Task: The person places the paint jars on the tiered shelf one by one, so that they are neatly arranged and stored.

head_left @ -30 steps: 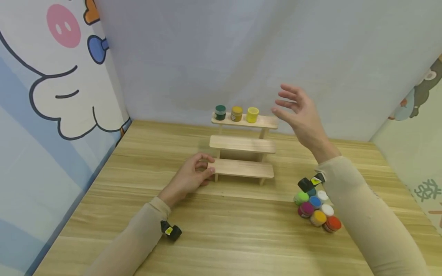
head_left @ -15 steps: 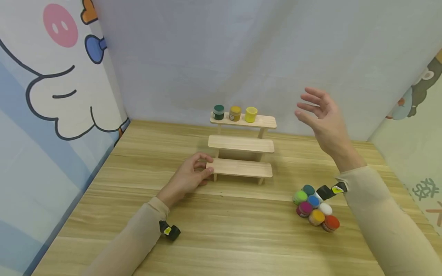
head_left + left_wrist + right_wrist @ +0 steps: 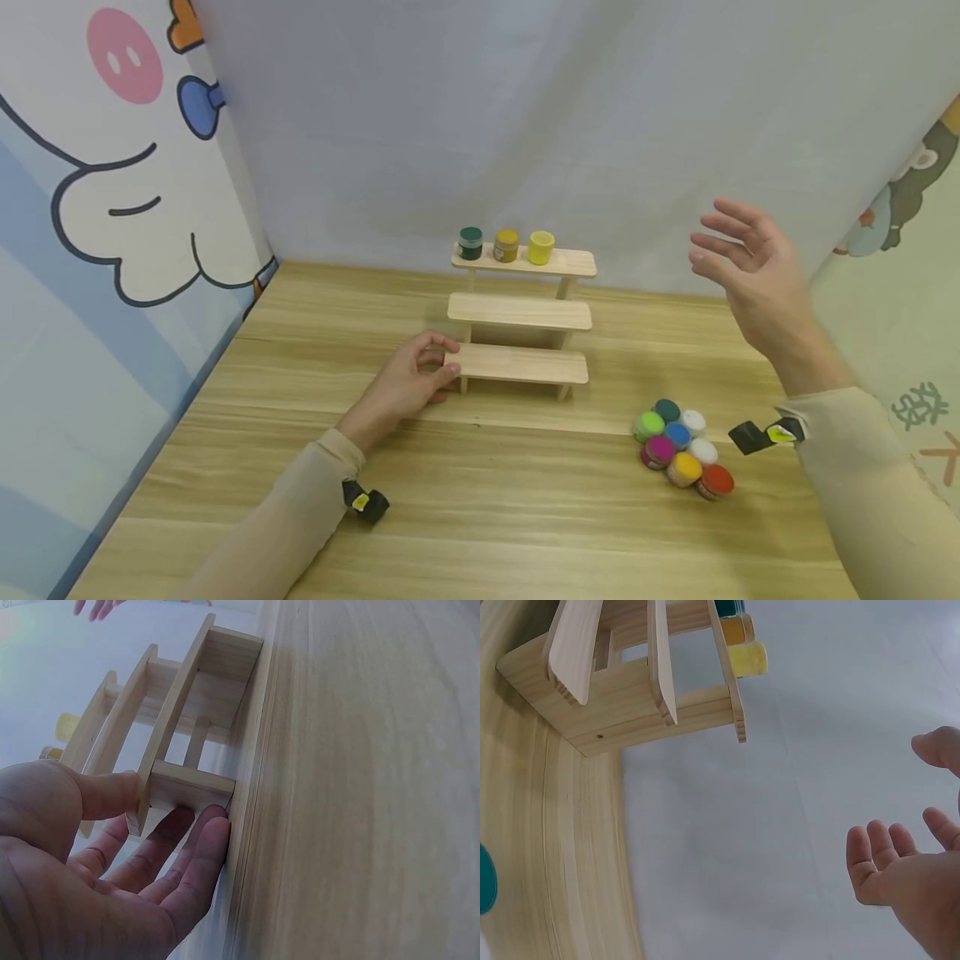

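Note:
A three-tier wooden display stand (image 3: 517,312) stands on the table. My left hand (image 3: 408,379) grips the left end of its lowest shelf; in the left wrist view the thumb (image 3: 112,793) lies on the shelf and the fingers curl below it against the leg. On the top shelf sit a dark green paint jar (image 3: 470,244), an ochre paint jar (image 3: 506,247) and a yellow paint jar (image 3: 541,248), spaced toward the left and middle. My right hand (image 3: 765,279) is raised in the air to the right of the stand, fingers loosely bent, holding nothing.
Several paint jars cluster on the table right of the stand, among them a red jar (image 3: 716,482), a purple jar (image 3: 658,451) and a light green jar (image 3: 649,426). A pale cloth backdrop (image 3: 360,150) hangs close behind the stand; printed panels flank both sides.
My right hand has moved right, away from the top shelf, and slightly down, uncovering more of the jar cluster. The left hand keeps its hold on the stand.

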Tool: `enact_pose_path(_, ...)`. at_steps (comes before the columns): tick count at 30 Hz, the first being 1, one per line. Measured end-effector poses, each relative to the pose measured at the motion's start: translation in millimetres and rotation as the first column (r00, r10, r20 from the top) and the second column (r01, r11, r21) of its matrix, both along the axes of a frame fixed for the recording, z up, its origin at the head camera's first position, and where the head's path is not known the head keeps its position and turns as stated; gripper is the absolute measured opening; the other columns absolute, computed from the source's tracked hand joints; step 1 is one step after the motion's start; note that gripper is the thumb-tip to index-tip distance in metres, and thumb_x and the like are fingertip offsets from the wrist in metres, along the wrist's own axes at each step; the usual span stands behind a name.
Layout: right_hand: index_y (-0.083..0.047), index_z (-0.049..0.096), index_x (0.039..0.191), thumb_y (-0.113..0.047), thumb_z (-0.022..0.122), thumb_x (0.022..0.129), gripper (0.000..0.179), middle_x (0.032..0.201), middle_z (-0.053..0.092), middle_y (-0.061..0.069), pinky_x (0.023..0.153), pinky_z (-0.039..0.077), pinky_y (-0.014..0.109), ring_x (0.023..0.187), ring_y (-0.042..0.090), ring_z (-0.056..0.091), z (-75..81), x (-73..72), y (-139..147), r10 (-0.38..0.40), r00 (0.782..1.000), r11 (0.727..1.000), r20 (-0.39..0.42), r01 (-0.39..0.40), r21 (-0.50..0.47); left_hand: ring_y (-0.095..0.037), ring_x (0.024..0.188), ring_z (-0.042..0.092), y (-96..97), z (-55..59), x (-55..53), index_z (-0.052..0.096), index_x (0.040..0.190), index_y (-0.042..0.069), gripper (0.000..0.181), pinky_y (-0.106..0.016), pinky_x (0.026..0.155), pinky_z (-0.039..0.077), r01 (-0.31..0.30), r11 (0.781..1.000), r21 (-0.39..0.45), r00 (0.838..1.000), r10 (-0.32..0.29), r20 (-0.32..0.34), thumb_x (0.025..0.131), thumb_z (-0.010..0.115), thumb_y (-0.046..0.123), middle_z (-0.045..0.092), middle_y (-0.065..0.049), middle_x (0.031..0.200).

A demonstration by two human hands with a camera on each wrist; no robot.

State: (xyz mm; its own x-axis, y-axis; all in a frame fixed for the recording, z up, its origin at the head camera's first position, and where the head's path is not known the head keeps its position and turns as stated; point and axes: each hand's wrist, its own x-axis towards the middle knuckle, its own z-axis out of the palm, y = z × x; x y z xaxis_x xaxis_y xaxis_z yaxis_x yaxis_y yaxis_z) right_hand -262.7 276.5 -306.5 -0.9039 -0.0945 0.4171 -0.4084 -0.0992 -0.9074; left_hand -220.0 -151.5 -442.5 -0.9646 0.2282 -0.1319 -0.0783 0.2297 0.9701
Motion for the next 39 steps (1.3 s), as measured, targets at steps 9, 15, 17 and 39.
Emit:
enact_pose_path(9,-0.005,0.054,0.158,0.017,0.067,0.103,0.061,0.147,0.058,0.013,0.096,0.063,0.023,0.13,0.022,0.068,-2.8,16.7,23.0,-0.021,1.0,0.999,-0.012,0.021,-0.028,-0.031,0.111,0.073,-0.5,-0.4,-0.8,0.061,0.14,0.013,0.027,-0.044,0.092,0.066,0.001,1.0,0.007,1.0,-0.001,0.007,0.114,0.067,0.012,0.072,-0.016,0.13)
enact_pose_path(15,-0.003,0.054,0.157,0.02,0.064,0.102,0.06,0.144,0.06,0.013,0.096,0.063,0.024,0.128,0.022,0.069,-10.1,26.7,35.4,-0.03,0.999,0.998,-0.028,0.029,-0.049,-0.031,0.111,0.073,-0.6,-0.4,-0.7,0.061,0.139,0.011,0.026,-0.043,0.091,0.066,0.005,1.0,0.013,1.0,-0.005,0.001,0.114,0.066,0.011,0.072,-0.016,0.13)
enact_pose_path(17,-0.002,0.054,0.157,0.022,0.063,0.102,0.061,0.143,0.061,0.013,0.096,0.064,0.024,0.128,0.022,0.07,-12.6,30.0,39.0,-0.029,0.999,0.998,-0.028,0.027,-0.059,-0.031,0.111,0.073,-0.6,-0.3,-0.6,0.061,0.14,0.011,0.026,-0.044,0.091,0.066,0.006,1.0,0.013,1.0,-0.006,-0.001,0.114,0.066,0.011,0.072,-0.016,0.13)
enact_pose_path(39,0.004,0.049,0.16,0.024,0.056,0.104,0.06,0.143,0.061,0.014,0.095,0.065,0.026,0.128,0.021,0.07,-44.4,72.4,64.5,-0.032,0.999,0.996,-0.02,0.03,-0.085,-0.032,0.113,0.074,0.1,0.3,-0.2,0.06,0.141,0.01,0.027,-0.045,0.093,0.066,0.007,1.0,0.016,1.0,-0.006,-0.004,0.114,0.066,0.012,0.07,-0.018,0.133)
